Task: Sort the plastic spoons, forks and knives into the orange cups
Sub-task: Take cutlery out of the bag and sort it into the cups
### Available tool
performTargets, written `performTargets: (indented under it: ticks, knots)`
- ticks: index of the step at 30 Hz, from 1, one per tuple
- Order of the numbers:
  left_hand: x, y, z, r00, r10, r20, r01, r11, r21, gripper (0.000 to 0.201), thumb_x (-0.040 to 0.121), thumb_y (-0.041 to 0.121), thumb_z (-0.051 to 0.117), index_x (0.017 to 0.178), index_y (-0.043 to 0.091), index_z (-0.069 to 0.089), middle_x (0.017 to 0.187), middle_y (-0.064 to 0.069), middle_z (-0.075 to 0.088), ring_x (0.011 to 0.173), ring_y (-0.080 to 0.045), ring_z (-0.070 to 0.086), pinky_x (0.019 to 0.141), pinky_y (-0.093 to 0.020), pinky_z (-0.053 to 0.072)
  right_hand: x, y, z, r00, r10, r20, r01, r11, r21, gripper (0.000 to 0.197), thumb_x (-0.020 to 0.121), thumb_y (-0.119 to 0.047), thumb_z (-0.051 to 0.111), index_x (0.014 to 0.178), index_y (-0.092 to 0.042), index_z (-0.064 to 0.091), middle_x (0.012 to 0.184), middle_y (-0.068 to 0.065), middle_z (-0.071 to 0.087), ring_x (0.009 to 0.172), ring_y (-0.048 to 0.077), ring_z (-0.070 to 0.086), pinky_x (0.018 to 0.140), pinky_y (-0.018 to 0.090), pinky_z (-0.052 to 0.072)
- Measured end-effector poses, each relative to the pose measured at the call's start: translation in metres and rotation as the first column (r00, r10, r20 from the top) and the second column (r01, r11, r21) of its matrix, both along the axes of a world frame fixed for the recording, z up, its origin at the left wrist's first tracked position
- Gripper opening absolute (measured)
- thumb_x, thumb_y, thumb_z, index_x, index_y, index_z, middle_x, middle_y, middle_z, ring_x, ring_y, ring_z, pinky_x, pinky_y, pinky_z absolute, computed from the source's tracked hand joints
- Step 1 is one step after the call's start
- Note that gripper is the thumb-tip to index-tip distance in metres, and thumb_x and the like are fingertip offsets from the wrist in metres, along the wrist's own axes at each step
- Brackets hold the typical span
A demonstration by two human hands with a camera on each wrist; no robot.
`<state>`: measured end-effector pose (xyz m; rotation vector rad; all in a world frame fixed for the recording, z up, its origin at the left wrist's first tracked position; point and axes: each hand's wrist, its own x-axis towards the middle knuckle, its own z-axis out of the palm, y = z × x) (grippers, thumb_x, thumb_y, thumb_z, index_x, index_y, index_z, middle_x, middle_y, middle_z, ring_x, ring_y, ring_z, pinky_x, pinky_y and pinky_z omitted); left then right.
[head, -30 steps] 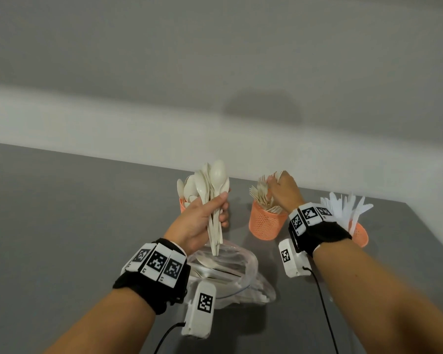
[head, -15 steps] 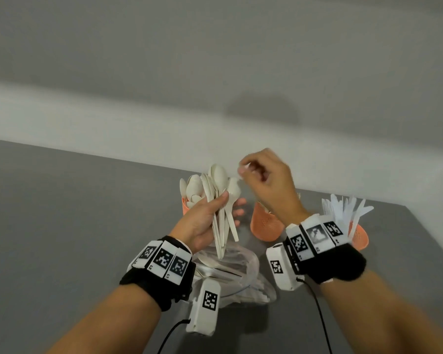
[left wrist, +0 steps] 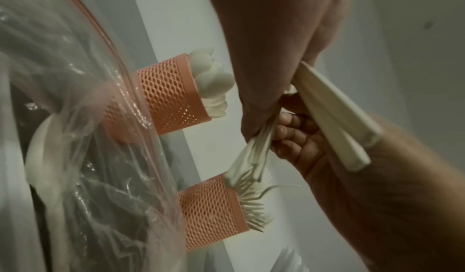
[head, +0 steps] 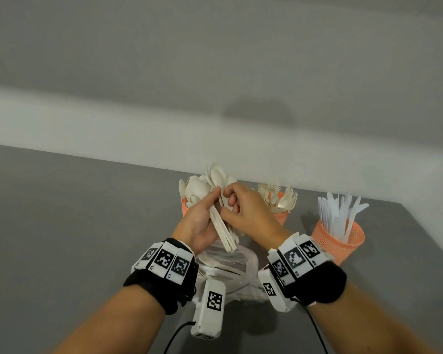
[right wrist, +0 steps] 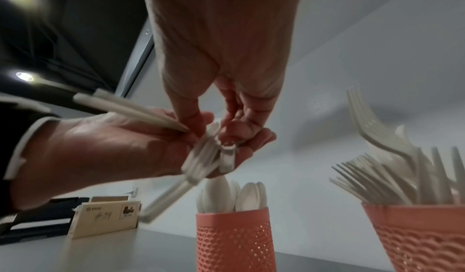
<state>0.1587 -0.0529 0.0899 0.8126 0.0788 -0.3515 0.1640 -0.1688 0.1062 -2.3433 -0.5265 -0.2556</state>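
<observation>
Holding a bundle of spoons (head: 221, 221) upright over the plastic bag (head: 230, 267), the left hand (head: 200, 221) had its fingers wrapped round the handles. Right hand (head: 246, 213): thumb and fingertips pinching at the same bundle, touching the left hand. Behind the hands, on the grey table (head: 74, 226), stood the spoon cup (head: 187, 208); fork cup (head: 279, 215) just right of it; knife cup (head: 339, 241) farther right, apart. More white cutlery lay inside the bag. A card stand (right wrist: 105, 219) was on the table's far left.
</observation>
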Motion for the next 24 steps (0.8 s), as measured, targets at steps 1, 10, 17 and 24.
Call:
performTargets:
  ticks: [1,10,17,24]
  knots:
    - [0.001,0.0,0.0,1.0,0.003,0.008,-0.003,1.0,-0.003,0.032,0.097,0.029,0.041,0.095,0.006,0.063,0.084,-0.01,0.062,0.079,-0.021,0.063,0.081,-0.034,0.05,-0.001,0.0,0.0,1.0,-0.01,0.018,0.01,1.0,-0.02,0.023,0.083,-0.012,0.056,0.105,-0.009,0.051,0.083,0.0,0.048,0.072,0.016,0.048,0.07,0.038,0.048]
    - [0.004,-0.005,-0.006,0.988,0.118,0.095,-0.118,0.993,-0.003,0.027,0.097,0.004,0.04,0.118,0.004,0.057,0.094,-0.011,0.066,0.09,-0.019,0.066,0.079,-0.027,0.057,0.0,0.001,-0.01,0.999,-0.028,0.039,0.028,1.0,0.004,0.014,0.094,-0.014,0.048,0.102,-0.006,0.055,0.083,-0.002,0.045,0.072,0.013,0.043,0.064,0.021,0.03]
    - [0.003,-0.003,-0.009,0.984,0.128,0.125,-0.134,0.99,0.045,0.026,0.093,-0.001,0.047,0.117,-0.001,0.056,0.095,-0.014,0.07,0.083,-0.019,0.072,0.075,-0.033,0.059,0.002,-0.005,-0.005,0.994,0.005,-0.11,0.007,0.994,0.111,0.024,0.091,-0.011,0.052,0.116,-0.01,0.052,0.071,-0.005,0.048,0.064,0.006,0.046,0.062,0.02,0.038]
    - [0.0,-0.004,-0.002,0.986,0.028,0.162,-0.04,0.997,0.073,0.027,0.095,0.003,0.044,0.121,-0.002,0.053,0.095,-0.012,0.072,0.085,-0.018,0.072,0.066,-0.028,0.058,0.002,-0.002,-0.006,0.996,-0.065,-0.055,0.077,0.97,0.232,0.049,0.089,-0.002,0.05,0.133,-0.02,0.041,0.094,0.001,0.048,0.068,0.002,0.047,0.062,0.005,0.041]
